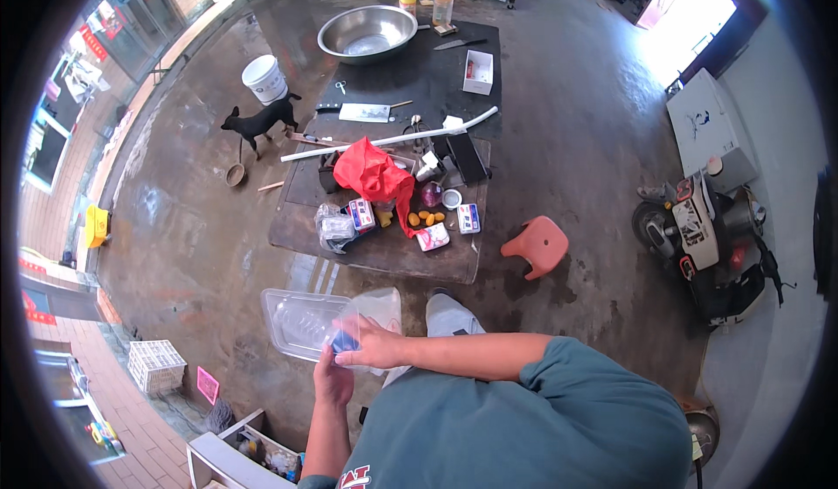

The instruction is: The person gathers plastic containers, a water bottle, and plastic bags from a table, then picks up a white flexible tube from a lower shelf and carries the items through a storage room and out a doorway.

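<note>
My left hand (334, 376) grips the near right corner of a clear plastic container or lid (298, 325). My right hand (370, 345) is against the same corner, with a small blue item (344, 341) at its fingers, partly hidden. A translucent plastic bag (380, 305) hangs behind the right hand. Beyond them, the wooden table (393, 263) bears a red plastic bag (373, 171), a clear plastic-wrapped pack (335, 228), several small orange fruits (425, 218), a purple onion-like item (431, 193) and small boxed packs (469, 218).
A red plastic stool (540, 247) stands right of the table. The far tabletop holds a steel basin (366, 34), a cleaver (364, 112), a knife (459, 43) and a long white tube (393, 138). A black dog (265, 122) stands left, near a white bucket (265, 78). A scooter (704, 240) is at right.
</note>
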A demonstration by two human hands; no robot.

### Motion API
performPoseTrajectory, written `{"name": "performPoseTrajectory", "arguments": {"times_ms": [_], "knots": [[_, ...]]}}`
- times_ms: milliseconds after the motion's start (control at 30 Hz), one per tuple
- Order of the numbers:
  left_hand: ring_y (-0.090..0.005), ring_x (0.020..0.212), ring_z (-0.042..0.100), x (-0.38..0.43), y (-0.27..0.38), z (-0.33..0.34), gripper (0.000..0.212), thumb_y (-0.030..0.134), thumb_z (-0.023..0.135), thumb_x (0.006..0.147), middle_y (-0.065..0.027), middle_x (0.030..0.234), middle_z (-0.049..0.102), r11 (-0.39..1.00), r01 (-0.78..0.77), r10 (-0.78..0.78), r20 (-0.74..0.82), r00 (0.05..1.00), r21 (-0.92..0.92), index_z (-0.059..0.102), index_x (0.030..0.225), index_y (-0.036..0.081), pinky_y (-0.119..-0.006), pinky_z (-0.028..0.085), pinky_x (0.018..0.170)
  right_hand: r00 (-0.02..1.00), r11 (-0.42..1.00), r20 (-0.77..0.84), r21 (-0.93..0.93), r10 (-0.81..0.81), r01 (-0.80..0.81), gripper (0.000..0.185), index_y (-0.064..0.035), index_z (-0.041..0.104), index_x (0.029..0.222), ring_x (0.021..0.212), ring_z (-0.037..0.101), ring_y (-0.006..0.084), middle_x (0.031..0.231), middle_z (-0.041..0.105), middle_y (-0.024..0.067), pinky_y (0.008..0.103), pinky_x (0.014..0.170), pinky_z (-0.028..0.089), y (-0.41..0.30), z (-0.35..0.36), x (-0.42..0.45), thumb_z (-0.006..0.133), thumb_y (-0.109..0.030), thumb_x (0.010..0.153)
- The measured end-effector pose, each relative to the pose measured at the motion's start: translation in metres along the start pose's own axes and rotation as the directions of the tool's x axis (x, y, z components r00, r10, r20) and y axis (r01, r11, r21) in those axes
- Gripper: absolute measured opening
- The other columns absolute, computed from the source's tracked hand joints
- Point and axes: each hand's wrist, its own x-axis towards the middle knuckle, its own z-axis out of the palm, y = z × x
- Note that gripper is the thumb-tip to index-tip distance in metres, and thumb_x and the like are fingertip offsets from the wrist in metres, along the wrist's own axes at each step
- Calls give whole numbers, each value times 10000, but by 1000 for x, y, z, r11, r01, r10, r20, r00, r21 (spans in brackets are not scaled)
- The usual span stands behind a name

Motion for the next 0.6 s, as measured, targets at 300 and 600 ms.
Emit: {"name": "performPoseTrajectory", "arguments": {"times_ms": [300, 600], "knots": [[-233, 984, 592, -3, -28, 37, 370, 293, 588, 808, -90, 1060, 622, 969, -238, 220, -210, 953, -66, 571, 1081, 44, -390, 446, 908, 915, 912, 43, 111, -401, 395, 803, 2, 320, 1344, 1249, 364, 308, 1345, 337, 202, 389, 1027, 313, 49, -79, 5, 672, -423, 761], [-215, 913, 600, -24, -70, 91, 340, 318, 584, 828, -66, 988, 626, 951, -309, 259, -527, 810, -7, 563, 1051, 61, -376, 475, 834, 602, 871, -798, -266, 42, -413, 783, -52, 349, 1317, 1115, 411, 355, 1221, 410, 171, 429, 945, 368, 273, -330, 21, 734, -313, 688]]}}
